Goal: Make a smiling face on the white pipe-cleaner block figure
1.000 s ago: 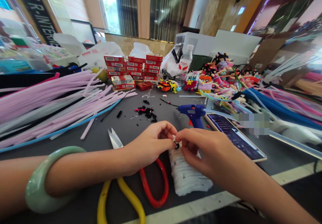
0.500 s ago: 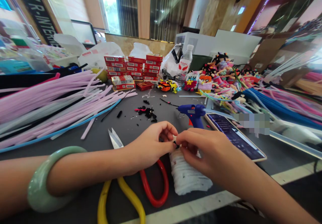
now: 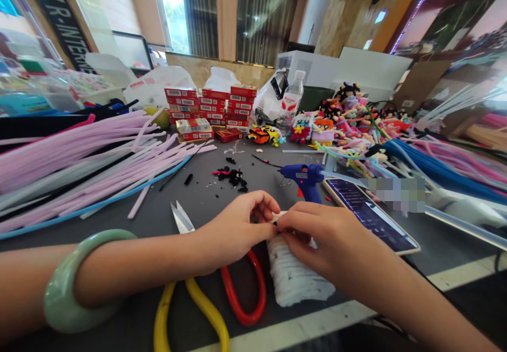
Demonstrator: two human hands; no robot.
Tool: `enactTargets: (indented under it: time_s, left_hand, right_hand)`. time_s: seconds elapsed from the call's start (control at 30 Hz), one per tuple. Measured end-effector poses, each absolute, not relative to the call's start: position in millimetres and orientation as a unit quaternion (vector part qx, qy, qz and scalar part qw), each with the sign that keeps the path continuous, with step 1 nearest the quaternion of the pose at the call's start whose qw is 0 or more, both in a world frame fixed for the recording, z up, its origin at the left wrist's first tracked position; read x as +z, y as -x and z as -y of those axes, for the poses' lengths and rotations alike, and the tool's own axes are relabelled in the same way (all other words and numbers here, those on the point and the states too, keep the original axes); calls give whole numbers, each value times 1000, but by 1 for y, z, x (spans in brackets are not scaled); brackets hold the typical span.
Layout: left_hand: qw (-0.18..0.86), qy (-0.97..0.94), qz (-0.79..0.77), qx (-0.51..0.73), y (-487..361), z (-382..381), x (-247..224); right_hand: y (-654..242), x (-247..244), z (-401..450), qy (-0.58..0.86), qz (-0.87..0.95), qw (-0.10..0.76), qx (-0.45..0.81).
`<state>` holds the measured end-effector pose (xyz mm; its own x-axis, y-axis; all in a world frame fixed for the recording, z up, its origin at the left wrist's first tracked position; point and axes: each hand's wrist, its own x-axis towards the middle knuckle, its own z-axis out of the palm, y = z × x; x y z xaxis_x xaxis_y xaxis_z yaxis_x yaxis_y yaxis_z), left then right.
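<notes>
My left hand (image 3: 237, 230), with a pale green bangle (image 3: 67, 288) on the wrist, is closed in a pinch near the middle of the view. Facing it, my right hand (image 3: 332, 238) is pinched as well. Between both sets of fingertips is a small cream-and-black piece (image 3: 280, 216), mostly hidden by the fingers. Just beneath lies a white ridged bundle (image 3: 301, 283), looking like rows of fuzzy pipe cleaner; whether the held piece joins it I cannot tell. Scissors (image 3: 208, 304) with one yellow and one red handle lie partly under my left forearm.
Beyond my hands sits a blue glue gun (image 3: 303, 174), beside a phone (image 3: 372, 215). Black scraps (image 3: 235, 178) litter the table. Pink and white pipe cleaners (image 3: 99, 157) spread at left. Red boxes (image 3: 209, 104), a bottle (image 3: 292, 96) and fuzzy dolls (image 3: 348, 112) stand behind.
My right fingers have shifted slightly at the pinch, and more of the cream part shows above them. My left hand and the things on the table stay put.
</notes>
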<state>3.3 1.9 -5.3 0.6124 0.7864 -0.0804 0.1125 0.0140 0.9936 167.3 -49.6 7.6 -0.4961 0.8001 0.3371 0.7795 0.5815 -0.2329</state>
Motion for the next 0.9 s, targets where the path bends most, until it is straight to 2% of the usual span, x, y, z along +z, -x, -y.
enactTargets:
  time_s: [0.43,0.9]
  left_hand:
    - [629,-641,-348,267,-3,-3,-5]
    - [649,-617,-359,262,-5,-3,-1]
  right_hand:
    - [-167,13,52,471,849,239,3]
    - [-173,12,50,449,872,195,1]
